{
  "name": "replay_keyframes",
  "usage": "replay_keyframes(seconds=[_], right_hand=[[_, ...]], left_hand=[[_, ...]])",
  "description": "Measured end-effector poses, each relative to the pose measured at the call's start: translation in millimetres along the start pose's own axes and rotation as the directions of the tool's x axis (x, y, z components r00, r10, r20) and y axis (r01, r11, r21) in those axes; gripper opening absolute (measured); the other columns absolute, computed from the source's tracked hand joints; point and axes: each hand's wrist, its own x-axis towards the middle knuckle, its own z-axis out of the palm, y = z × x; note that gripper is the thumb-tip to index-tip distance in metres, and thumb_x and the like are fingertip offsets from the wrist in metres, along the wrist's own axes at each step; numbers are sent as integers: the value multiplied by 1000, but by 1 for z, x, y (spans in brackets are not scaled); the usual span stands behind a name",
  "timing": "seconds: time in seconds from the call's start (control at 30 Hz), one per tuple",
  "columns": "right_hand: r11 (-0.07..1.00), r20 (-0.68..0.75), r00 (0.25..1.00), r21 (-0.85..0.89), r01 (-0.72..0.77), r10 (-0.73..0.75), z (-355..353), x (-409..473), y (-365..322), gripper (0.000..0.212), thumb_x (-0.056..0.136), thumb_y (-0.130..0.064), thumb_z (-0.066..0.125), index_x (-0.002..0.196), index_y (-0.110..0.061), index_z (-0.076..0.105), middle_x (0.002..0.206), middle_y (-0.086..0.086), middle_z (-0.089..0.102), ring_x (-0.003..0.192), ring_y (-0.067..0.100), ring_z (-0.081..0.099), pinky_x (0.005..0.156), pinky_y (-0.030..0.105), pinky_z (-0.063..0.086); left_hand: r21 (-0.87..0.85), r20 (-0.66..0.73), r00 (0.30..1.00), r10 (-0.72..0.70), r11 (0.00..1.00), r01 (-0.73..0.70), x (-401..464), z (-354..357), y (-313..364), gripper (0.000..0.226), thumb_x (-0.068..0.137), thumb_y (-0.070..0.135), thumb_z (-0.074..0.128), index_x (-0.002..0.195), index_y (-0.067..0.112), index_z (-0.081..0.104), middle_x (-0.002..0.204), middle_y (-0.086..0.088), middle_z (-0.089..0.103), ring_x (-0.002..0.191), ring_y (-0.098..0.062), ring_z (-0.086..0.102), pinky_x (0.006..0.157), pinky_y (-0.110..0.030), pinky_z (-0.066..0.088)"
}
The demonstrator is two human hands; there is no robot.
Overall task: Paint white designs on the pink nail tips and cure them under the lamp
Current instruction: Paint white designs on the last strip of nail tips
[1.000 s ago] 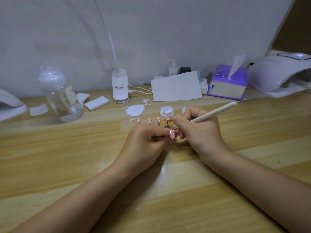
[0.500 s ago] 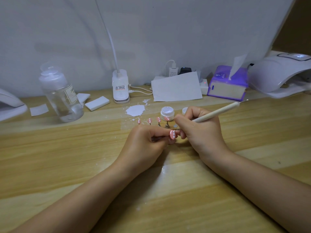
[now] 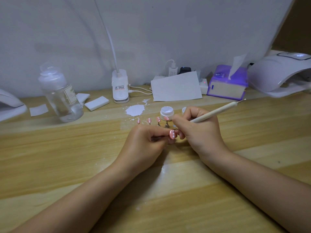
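My left hand (image 3: 144, 145) pinches a small stand that carries a pink nail tip (image 3: 172, 134) with white dots on it. My right hand (image 3: 198, 130) grips a white dotting pen (image 3: 217, 112), its working end down at the top edge of that tip. Just behind the hands, several pink nail tips on stands (image 3: 157, 121) stand in a row. An open jar of white gel (image 3: 167, 112) stands behind them, its lid (image 3: 184, 110) partly hidden by my right hand. The white curing lamp (image 3: 282, 74) sits at the far right.
A clear pump bottle (image 3: 60, 95) stands at the left, with white pads (image 3: 96, 103) beside it. A desk lamp base (image 3: 120, 86), a paper sheet (image 3: 175, 86) and a purple tissue box (image 3: 227, 83) line the back. White paint is smeared on the table (image 3: 135, 110).
The pen's rear end has dipped slightly; both hands stay almost where they were, with the pen's tip at the held nail tip.
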Motion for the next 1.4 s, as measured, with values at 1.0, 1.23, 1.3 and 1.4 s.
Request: replay_keyframes(seconds=[1.0, 1.23, 1.3, 1.4], right_hand=[[998, 16, 1000, -62, 24, -23, 1, -3, -5, 42, 74, 14, 54, 45, -9, 34, 26, -7, 36, 25, -1, 40, 34, 9, 30], [999, 42, 999, -50, 20, -18, 1, -3, -6, 42, 74, 15, 53, 44, -9, 35, 26, -7, 39, 26, -1, 39, 35, 8, 30], [999, 37, 999, -48, 19, -17, 1, -3, -6, 42, 74, 15, 53, 45, -9, 35, 26, -6, 39, 26, -1, 39, 34, 8, 30], [999, 50, 999, -34, 9, -8, 1, -3, -6, 42, 75, 17, 53, 46, -8, 36, 26, -7, 40, 26, -1, 39, 35, 8, 30]], left_hand=[[28, 13, 1000, -1, 1000, 1, -1, -1, 2, 27, 79, -9, 61, 88, 12, 75, 63, 25, 66, 56, 20, 50, 59, 0, 36], [45, 9, 1000, 0, 999, -1, -1, -2, 3, 27, 79, -10, 60, 87, 11, 75, 53, 28, 59, 54, 20, 50, 59, 1, 35], [46, 13, 1000, 2, 999, -2, -1, -2, 3, 27, 79, -10, 60, 88, 11, 74, 52, 28, 59, 54, 19, 50, 58, 1, 35], [30, 6, 1000, -2, 1000, 2, -1, -1, 3, 27, 79, -10, 61, 86, 12, 75, 62, 21, 66, 57, 19, 52, 60, -1, 37]])
